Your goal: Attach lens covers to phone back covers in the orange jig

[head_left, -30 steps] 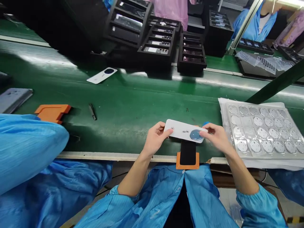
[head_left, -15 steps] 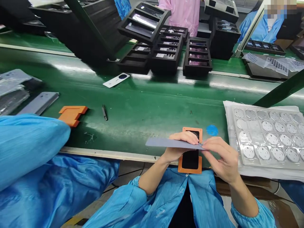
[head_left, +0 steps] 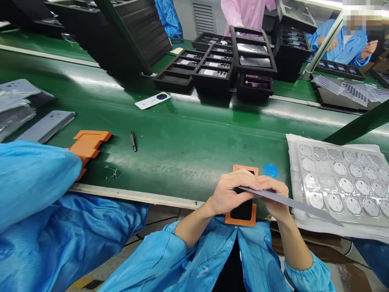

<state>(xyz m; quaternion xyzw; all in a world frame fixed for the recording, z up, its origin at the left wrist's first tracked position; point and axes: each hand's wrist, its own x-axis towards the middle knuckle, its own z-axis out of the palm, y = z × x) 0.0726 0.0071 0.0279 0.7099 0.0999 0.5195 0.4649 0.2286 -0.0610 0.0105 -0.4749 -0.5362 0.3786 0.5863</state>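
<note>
A thin grey panel, seen nearly edge-on, slants down to the right from between my hands. My left hand pinches its left end between thumb and fingers. Against the same part of the panel, my right hand has its fingers bent over the edge; the palm is partly hidden under the panel. Below both hands lies an orange frame with a black slab in it, at the front edge of the bench. A blue disc is just beyond my right hand.
A clear tray of round silvery parts stands at right. On the green bench lie a small dark tool, a white card and an orange block. Grey covers are stacked left, beside a co-worker's blue sleeve.
The grey panel stuck out to the left; now it points right. My hands have come together at its left end. Across the bench, a black tray has moved right, over other trays.
</note>
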